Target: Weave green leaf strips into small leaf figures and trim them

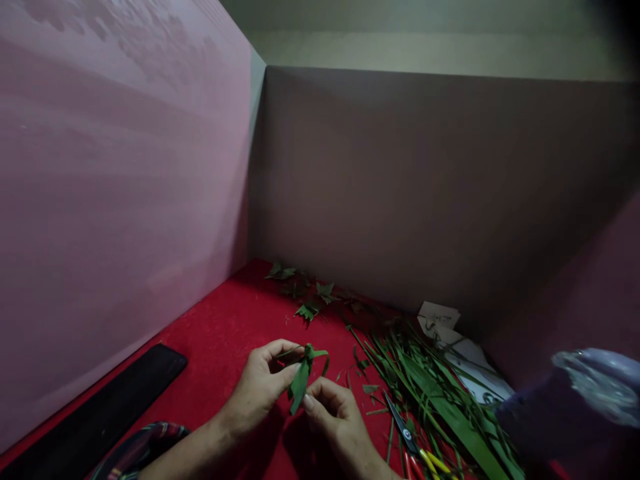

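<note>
A folded green leaf (300, 383) is between my hands, with a narrow strip curling out from its top to the right. My left hand (257, 387) pinches the leaf near its upper part between thumb and fingers. My right hand (337, 417) is closed at the leaf's lower right side, thumb against fingers; what exactly lies between those fingertips is partly hidden. To the right of my right hand lie scissors (406, 435) with dark blades, next to yellow and red handles at the frame's bottom edge.
Long green leaves (440, 400) are heaped on the red cloth (215, 347) at right. Lobed leaves (307, 311) lie farther back. Papers (440, 317) stand behind the heap. A black bar (100, 413) lies left, a purple object with clear plastic (590, 393) right. Panels enclose the area.
</note>
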The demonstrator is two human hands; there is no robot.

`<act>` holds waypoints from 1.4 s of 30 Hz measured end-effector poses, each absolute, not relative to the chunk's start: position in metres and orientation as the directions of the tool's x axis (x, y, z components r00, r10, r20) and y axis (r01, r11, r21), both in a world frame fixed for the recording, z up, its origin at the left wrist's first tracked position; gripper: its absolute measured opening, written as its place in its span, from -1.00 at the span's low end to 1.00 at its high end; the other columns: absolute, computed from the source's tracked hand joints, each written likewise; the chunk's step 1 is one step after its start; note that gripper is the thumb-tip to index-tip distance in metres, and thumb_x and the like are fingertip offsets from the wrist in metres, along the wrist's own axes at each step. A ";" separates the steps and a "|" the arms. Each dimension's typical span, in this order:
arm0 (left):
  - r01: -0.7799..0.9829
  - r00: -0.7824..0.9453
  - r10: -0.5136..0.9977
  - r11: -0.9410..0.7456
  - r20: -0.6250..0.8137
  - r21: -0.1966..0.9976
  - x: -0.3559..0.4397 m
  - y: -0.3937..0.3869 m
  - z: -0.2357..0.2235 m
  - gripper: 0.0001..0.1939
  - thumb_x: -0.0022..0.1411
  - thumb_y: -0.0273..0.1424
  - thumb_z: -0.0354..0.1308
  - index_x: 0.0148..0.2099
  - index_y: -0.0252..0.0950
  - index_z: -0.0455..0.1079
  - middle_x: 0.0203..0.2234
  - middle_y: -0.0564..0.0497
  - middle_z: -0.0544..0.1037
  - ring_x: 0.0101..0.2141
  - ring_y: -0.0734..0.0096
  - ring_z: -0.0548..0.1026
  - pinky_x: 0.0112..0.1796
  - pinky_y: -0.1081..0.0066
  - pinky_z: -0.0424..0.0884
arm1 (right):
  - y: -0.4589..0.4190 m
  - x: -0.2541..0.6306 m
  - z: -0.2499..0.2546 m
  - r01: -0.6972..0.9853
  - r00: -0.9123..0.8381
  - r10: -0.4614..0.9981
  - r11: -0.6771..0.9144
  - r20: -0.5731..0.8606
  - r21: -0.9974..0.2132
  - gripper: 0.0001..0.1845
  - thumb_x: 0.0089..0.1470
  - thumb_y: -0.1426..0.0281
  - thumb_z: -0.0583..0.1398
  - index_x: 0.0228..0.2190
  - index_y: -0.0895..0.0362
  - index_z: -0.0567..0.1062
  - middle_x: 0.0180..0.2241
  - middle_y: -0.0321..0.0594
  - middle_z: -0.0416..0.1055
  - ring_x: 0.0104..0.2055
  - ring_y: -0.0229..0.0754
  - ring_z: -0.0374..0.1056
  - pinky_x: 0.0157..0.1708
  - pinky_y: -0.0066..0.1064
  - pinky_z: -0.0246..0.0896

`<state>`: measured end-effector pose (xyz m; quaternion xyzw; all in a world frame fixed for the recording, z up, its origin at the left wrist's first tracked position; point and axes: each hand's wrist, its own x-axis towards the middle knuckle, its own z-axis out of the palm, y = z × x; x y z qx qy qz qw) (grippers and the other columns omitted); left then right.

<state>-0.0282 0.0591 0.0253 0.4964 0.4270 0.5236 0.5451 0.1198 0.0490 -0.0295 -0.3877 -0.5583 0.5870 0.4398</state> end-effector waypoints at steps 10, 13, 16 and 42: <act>-0.059 0.058 0.995 -0.072 0.076 0.996 -0.022 0.054 0.016 -0.90 0.04 -0.41 0.19 -0.43 -0.30 0.32 -0.59 0.14 0.36 -0.53 0.52 0.30 -0.49 0.55 0.23 | 0.048 0.120 -0.031 -0.016 -0.326 0.945 0.027 0.031 -1.000 -0.61 -0.07 0.12 0.21 -0.62 0.16 0.28 -0.66 -0.42 0.09 -0.58 -0.36 -0.01 -0.59 -0.53 -0.11; -0.038 0.014 0.997 -0.076 0.077 0.996 -0.021 0.053 0.015 -0.88 0.03 -0.43 0.18 -0.47 -0.29 0.28 -0.62 0.16 0.34 -0.56 0.52 0.29 -0.52 0.56 0.21 | 0.047 0.120 -0.030 -0.008 -0.333 0.942 0.026 0.027 -1.000 -0.59 -0.08 0.09 0.20 -0.62 0.16 0.29 -0.65 -0.41 0.11 -0.57 -0.35 0.01 -0.59 -0.53 -0.09; -0.034 -0.022 0.995 -0.094 0.093 0.995 -0.019 0.052 0.014 -0.89 0.01 -0.44 0.18 -0.47 -0.28 0.28 -0.62 0.16 0.34 -0.56 0.52 0.29 -0.52 0.56 0.21 | 0.047 0.119 -0.030 -0.005 -0.340 0.940 0.026 0.026 -1.000 -0.59 -0.08 0.08 0.20 -0.62 0.16 0.28 -0.65 -0.40 0.12 -0.56 -0.34 0.02 -0.57 -0.52 -0.06; -0.083 -0.092 0.992 -0.097 0.090 0.992 -0.016 0.052 0.011 -0.85 -0.06 -0.46 0.22 -0.53 -0.29 0.28 -0.66 0.18 0.31 -0.60 0.55 0.24 -0.56 0.58 0.18 | 0.045 0.119 -0.024 0.026 -0.392 0.920 0.015 0.003 -1.000 -0.63 -0.11 0.13 0.21 -0.65 0.16 0.29 -0.68 -0.40 0.15 -0.59 -0.35 0.02 -0.59 -0.52 -0.09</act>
